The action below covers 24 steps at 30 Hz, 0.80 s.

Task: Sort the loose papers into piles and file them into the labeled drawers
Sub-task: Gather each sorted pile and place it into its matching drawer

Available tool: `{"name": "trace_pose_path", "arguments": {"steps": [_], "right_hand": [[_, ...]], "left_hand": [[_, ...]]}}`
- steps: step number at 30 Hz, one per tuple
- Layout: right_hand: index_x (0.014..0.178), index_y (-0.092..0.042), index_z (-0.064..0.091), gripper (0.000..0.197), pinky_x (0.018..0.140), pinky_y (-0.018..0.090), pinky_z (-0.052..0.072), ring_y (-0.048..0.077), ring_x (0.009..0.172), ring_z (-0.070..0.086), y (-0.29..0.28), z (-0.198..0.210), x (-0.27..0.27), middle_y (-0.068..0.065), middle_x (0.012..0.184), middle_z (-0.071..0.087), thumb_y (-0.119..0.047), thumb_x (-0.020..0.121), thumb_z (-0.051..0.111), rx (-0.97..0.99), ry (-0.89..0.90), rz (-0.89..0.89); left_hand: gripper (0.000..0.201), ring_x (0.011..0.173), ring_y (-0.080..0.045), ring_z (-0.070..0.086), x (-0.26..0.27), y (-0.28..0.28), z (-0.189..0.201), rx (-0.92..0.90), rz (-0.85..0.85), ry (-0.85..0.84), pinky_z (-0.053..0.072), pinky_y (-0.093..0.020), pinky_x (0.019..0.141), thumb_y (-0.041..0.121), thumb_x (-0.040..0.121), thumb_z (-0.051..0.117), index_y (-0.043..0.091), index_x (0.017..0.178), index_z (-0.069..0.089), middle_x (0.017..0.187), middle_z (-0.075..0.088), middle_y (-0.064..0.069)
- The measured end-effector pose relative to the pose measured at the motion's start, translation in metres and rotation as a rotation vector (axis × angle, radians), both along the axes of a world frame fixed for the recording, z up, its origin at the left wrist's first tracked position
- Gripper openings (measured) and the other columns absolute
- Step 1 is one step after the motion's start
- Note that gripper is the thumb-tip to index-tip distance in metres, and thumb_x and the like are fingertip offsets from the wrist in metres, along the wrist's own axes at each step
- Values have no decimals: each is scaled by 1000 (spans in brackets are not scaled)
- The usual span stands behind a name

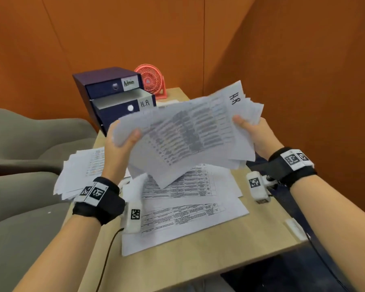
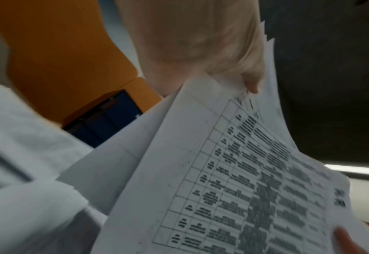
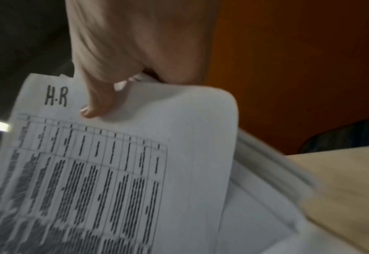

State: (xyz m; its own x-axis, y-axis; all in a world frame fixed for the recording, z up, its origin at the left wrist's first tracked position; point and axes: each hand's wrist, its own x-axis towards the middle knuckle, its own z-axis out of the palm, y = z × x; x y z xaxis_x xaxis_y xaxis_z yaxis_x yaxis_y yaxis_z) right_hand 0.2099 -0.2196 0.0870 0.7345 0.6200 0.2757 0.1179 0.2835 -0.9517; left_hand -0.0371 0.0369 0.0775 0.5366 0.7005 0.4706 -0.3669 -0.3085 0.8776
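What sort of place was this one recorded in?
Probably a small office nook: a desk strewn with printed sheets, a drawer unit labelled Admin and H.R, a desk fan against orange wall panels, and grey chairs alongside.

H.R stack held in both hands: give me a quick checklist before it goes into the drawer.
1. Top sheet of the H.R stack marked H.R: ok.
2. H.R drawer pulled open: ok.
3. Left hand and right hand both grip the stack: ok.
4. Sheet edges squared: not ok, they fan out.
5. Admin drawer closed: ok.
6. Every lower sheet marked H.R: cannot tell.
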Motion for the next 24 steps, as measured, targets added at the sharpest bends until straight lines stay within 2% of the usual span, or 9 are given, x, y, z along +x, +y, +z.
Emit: {"name": "trace_pose_path", "arguments": {"steps": [4,7,9,11,13,16,19,21,24], "right_hand": [[131,-10,59,49,99,55,50,30,114,66,-7,-46,7,11,125,68,-24,86,71,-212,89,146],[127,-13,63,47,97,49,53,29,112,67,1,-60,-1,6,118,72,-24,83,75,-241,100,83],[122,-8,65,40,89,43,58,29,106,69,7,-48,-7,5,108,75,-23,86,72,-186,101,-17],[120,-8,65,33,86,41,59,26,101,71,9,-30,-7,6,108,75,-22,91,67,-130,57,-43],[122,-11,64,31,86,40,59,25,103,71,3,-16,0,6,114,73,-24,94,63,-89,34,1],[134,-10,56,46,94,47,54,28,115,65,-11,-18,13,9,128,67,-16,90,64,-153,75,136],[134,-7,56,45,100,53,50,33,119,62,-12,-46,13,11,128,66,-8,89,64,-248,89,192],[130,-8,61,44,101,55,48,33,115,65,-7,-54,5,10,124,69,-12,87,69,-224,126,140],[127,-5,62,41,100,56,49,33,110,67,5,-40,-4,14,121,70,-13,88,71,-135,135,35]], "left_hand": [[76,113,-22,62,-6,8,-40,-137,-110,189,49,-48,99,42,70,77,10,133,49,126,63,-8],[59,107,-20,66,2,5,-56,-122,-105,241,51,-42,94,32,71,77,14,124,59,116,69,-2],[35,90,-13,67,12,-2,-46,-87,51,223,53,-37,83,20,77,73,16,110,62,102,70,2],[24,79,-2,63,19,-3,-25,-19,208,104,52,-26,72,12,83,69,11,106,60,95,66,3],[30,86,-1,60,18,4,-7,47,287,-26,50,-18,74,15,86,69,11,112,54,103,61,0],[48,106,-15,62,12,16,-15,-15,94,61,54,-30,84,29,82,72,17,122,47,123,59,-5],[38,100,-5,66,9,6,-50,-57,-117,339,53,-37,88,12,87,69,20,122,55,116,66,1],[38,104,-10,65,13,0,-65,-63,-109,385,51,-44,96,5,87,67,21,120,57,116,67,0],[26,102,-22,67,23,-10,-47,-82,65,277,55,-42,89,15,86,71,17,111,65,106,70,-1]]}}
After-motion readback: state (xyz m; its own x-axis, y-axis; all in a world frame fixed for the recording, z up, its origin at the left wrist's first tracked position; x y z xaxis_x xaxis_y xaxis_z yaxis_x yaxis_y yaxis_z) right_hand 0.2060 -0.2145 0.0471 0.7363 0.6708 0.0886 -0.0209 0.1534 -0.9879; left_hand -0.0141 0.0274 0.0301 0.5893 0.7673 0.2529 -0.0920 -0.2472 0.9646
